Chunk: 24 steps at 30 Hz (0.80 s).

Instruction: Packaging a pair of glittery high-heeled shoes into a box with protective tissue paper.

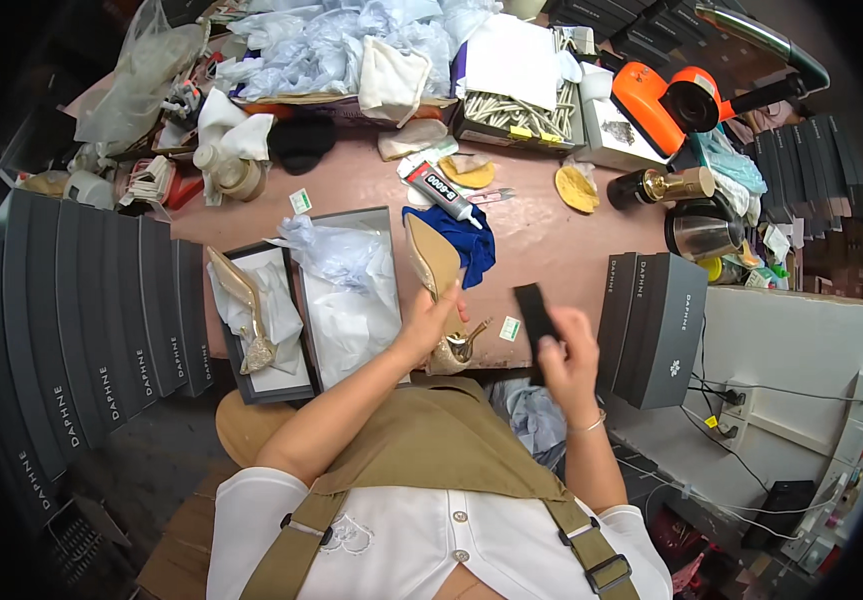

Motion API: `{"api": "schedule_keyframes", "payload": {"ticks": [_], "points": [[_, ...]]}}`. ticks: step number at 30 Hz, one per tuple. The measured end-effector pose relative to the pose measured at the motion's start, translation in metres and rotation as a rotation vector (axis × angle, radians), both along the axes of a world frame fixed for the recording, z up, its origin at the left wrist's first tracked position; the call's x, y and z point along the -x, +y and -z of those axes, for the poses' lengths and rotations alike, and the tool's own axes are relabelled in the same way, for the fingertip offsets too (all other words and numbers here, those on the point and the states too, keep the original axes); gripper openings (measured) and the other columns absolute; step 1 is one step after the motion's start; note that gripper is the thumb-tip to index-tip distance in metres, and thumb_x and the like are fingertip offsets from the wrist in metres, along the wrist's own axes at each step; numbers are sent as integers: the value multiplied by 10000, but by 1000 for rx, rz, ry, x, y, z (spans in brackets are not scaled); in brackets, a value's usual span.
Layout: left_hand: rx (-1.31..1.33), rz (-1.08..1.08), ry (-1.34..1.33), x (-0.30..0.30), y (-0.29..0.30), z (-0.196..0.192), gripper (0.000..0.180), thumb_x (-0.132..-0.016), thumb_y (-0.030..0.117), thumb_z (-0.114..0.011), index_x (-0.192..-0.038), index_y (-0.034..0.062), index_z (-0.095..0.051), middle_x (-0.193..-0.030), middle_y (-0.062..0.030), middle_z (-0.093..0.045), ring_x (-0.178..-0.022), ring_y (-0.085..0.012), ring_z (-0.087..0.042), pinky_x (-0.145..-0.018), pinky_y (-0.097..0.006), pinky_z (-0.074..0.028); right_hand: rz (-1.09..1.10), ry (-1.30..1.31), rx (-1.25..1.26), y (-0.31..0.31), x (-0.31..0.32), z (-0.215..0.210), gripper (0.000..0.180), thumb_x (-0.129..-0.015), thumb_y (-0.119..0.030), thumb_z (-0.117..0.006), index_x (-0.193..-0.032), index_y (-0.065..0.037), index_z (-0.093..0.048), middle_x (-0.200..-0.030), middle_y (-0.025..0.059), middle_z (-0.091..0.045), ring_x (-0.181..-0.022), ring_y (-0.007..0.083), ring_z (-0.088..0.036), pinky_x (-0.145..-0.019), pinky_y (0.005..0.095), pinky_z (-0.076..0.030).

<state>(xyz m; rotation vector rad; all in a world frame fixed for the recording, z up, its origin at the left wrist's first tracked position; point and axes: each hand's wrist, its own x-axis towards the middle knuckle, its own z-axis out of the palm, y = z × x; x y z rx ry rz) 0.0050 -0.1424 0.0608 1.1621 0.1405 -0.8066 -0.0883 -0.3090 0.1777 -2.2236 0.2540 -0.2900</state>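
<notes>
My left hand grips a gold pointed high-heeled shoe by its middle, toe pointing away from me and glittery heel end near my apron. To its right, my right hand is closed around a flat black bar-shaped piece; I cannot make out its kind. A gap lies between the black piece and the shoe. Left of my left hand, a matching gold shoe lies on white paper in an open grey shoebox. Under the held shoe's toe is a blue cloth, with a grey glue tube beside it.
Stacked dark shoeboxes stand at the left and right. Yellow sponge pads, a tray of white sticks, an orange device and a metal jug line the pink table's far side. Crumpled tissue fills a box behind.
</notes>
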Motion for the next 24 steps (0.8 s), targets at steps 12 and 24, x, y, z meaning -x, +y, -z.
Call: {"api": "schedule_keyframes", "payload": {"ticks": [12,24], "points": [[23,-481,-141,-25,115,-64,493,-962,461,-406,-820,14,-559,-692,-81,-597,-605,-132,-578,-569,-263,-474,-464,-215,118,98,-29,-5,482,-649,32,-597,-1123,-50,-624,-920,117,-550,-789,270,-539,-689,371,-446],[-30,-710,-237,31,152,-64,548,-926,498,-432,-810,1,-633,-746,-76,-644,-690,-148,-621,-664,-295,-507,-844,-47,-86,122,-60,-2,433,-709,44,-523,-1134,-9,-590,-928,157,-513,-841,288,-523,-776,339,-441]]}}
